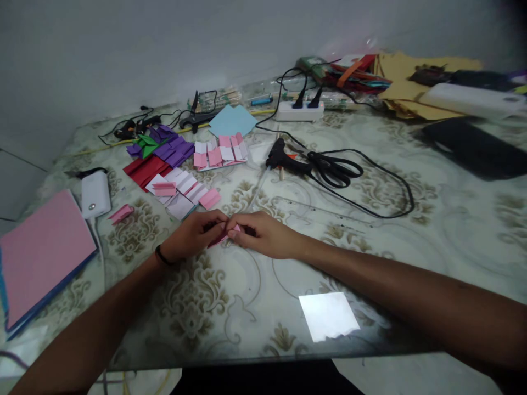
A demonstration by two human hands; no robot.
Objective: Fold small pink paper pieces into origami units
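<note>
One pink paper (223,237) I pinch with left hand (196,235) and right hand (265,235); glue gun (278,156) at their one o'clock.

The fingers (240,220) of the left hand (197,235) and the right hand (267,235) cover most of the pink folded paper (223,237), so its full shape cannot be told; the left forearm (101,321) is cut off towards 8 o'clock, the right forearm (405,282) towards 4; dark clothing (263,379) runs out of view at 6 o'clock; the left edge crops the pink sheets (45,258) near 9; the flat black object (473,148) towards 3 is blurred and cropped; at 2 o'clock the yellow papers (405,100) blur; the blue pen (262,101) at 12 is too small for detail.
</note>
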